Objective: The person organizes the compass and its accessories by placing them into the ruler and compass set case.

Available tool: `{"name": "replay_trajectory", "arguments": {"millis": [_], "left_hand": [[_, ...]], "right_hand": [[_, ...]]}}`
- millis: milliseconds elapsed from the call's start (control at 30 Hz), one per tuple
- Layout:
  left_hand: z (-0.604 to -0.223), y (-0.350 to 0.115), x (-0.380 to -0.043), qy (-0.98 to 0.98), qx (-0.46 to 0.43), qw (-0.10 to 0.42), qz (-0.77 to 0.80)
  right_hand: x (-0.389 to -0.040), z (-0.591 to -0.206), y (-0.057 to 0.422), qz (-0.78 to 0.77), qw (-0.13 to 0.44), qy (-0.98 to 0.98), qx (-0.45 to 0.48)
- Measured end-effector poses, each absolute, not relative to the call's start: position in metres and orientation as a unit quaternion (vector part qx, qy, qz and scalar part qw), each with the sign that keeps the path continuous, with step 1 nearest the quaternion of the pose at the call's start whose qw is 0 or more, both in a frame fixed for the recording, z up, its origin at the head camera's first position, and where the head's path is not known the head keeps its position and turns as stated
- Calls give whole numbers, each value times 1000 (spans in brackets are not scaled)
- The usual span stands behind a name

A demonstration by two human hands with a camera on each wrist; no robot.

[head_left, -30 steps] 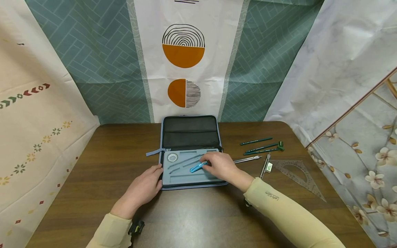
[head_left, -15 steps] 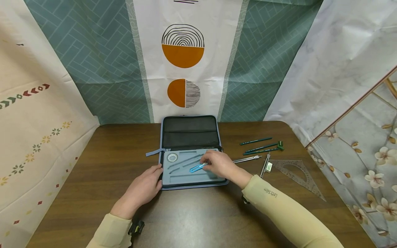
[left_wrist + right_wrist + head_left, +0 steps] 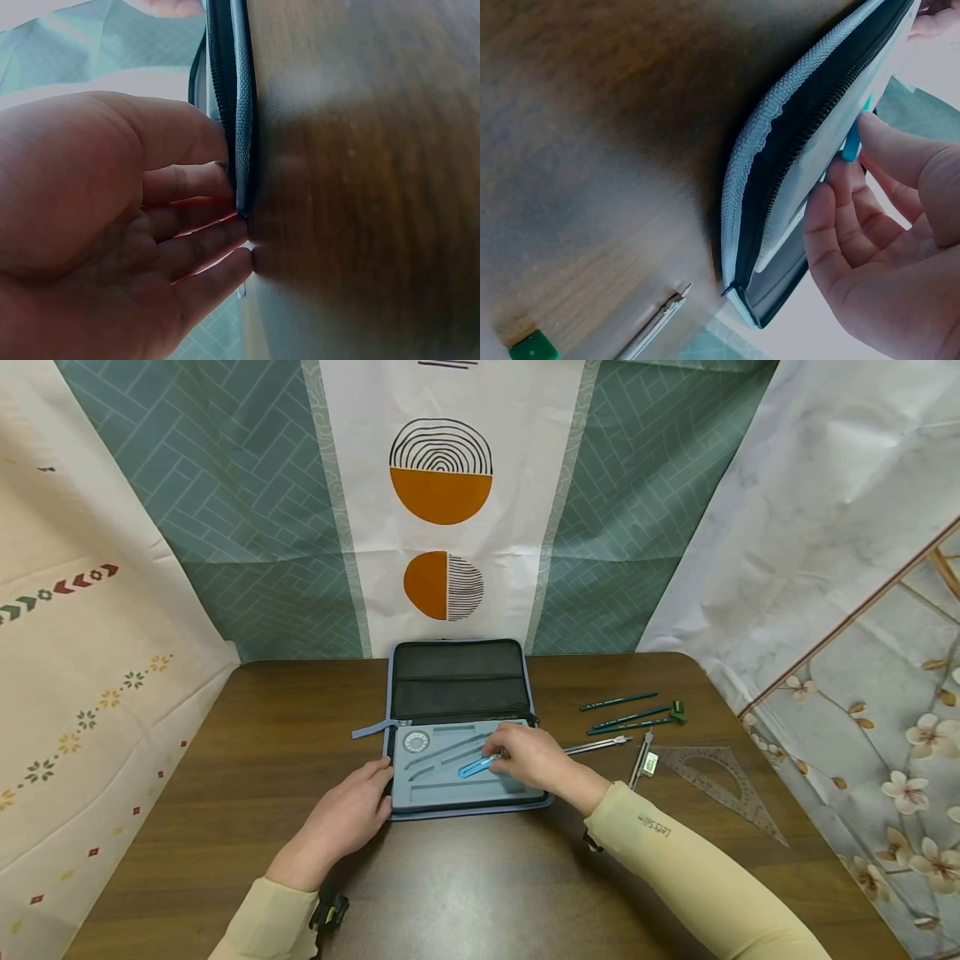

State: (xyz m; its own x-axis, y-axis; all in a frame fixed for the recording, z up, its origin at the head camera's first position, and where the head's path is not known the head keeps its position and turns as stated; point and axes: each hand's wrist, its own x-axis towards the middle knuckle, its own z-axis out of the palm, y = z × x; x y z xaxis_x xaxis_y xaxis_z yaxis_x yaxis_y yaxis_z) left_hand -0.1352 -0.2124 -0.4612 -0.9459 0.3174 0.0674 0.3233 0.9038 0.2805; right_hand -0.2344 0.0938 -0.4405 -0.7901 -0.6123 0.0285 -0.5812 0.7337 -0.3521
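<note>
A zippered case [image 3: 468,814] lies unfolded on the table, with a light blue tray [image 3: 442,797] of shaped recesses in its near half. My right hand [image 3: 528,760] pinches a small blue utility knife [image 3: 474,767] between thumb and fingers, low over the tray. In the right wrist view, the knife [image 3: 852,139] shows partly behind the thumb. My left hand [image 3: 348,810] rests against the case's left edge. Its fairly straight fingers [image 3: 214,281] touch the zippered rim [image 3: 244,112] in the left wrist view. A round white piece [image 3: 416,742] sits in the tray's far left corner.
Right of the case lie several dark green pencils [image 3: 618,701], a green sharpener [image 3: 678,712], a metal compass [image 3: 600,745], another metal drawing tool [image 3: 642,760], a small white-and-green eraser [image 3: 650,764] and a clear set square [image 3: 712,785]. The case's dark mesh lid [image 3: 461,681] leans up behind the tray.
My right hand and the utility knife have shifted very slightly, the knife now lying a little flatter in the view. The left hand stays at the case's edge.
</note>
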Motion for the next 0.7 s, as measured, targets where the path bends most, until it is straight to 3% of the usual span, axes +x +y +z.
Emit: {"name": "replay_trajectory", "arguments": {"millis": [700], "left_hand": [[-461, -214, -135, -975, -165, 8, -148]], "right_hand": [[-233, -446, 92, -152, -11, 923, -354]]}}
